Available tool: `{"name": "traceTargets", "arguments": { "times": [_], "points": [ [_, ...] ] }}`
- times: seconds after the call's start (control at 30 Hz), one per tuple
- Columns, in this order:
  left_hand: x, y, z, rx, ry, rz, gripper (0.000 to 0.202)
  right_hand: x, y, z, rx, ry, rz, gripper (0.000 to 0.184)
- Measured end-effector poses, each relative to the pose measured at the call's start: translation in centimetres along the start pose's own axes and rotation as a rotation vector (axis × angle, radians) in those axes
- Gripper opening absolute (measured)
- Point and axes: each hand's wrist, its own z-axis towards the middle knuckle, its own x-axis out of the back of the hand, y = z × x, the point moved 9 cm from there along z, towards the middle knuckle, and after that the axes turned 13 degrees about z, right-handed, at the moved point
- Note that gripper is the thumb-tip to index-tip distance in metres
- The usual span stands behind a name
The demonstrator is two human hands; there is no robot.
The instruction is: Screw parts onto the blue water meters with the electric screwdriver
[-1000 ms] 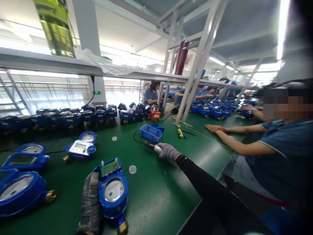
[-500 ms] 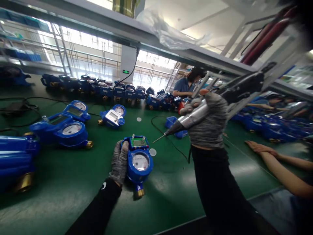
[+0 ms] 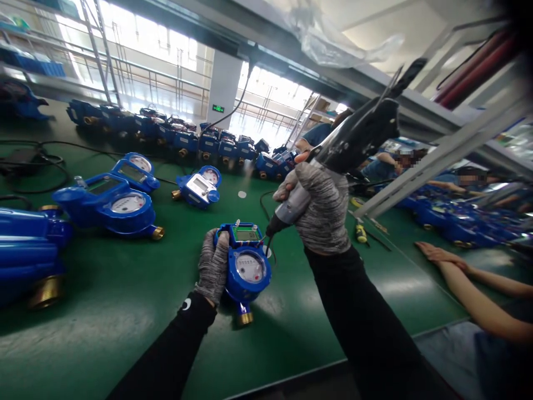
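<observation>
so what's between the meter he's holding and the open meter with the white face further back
In the head view, only bare green table lies between the held meter and the white-faced meter; the left hand grips the held meter's side.

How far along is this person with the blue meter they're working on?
In hand: the left hand steadies a blue water meter on the green bench, while the right hand brings an electric screwdriver to its top corner. Other meters lie around; whether those are finished can't be told.

Bright backlit hall, wide-angle warp
Windows [image 3: 137, 44] at upper left blown out; green table [image 3: 104, 311] shows soft glare in the lower middle; edges bend and smear, far right background blurred, upper right corner dark.
</observation>
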Motion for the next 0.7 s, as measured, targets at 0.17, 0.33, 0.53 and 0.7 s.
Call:
{"name": "traceTargets", "arguments": {
  "times": [0.17, 0.33, 0.53, 0.7],
  "points": [
    [0.1, -0.5, 0.1, 0.0, 0.001, 0.001, 0.048, 0.2, 0.3, -0.4, -0.034, 0.016, -0.007, 0.027],
    [0.0, -0.6, 0.2, -0.002, -0.005, 0.008, 0.047, 0.6, -0.4, -0.4, -0.016, 0.05, 0.006, 0.024],
    [0.1, -0.5, 0.2, -0.019, 0.009, 0.023, 0.047, 1.2, -0.1, -0.3, -0.031, 0.089, 0.02, 0.027],
    [0.2, -0.5, 0.2, -0.007, 0.018, 0.034, 0.049, 1.3, 0.4, -0.5, -0.048, 0.1, 0.046, 0.029]
  ]
}}
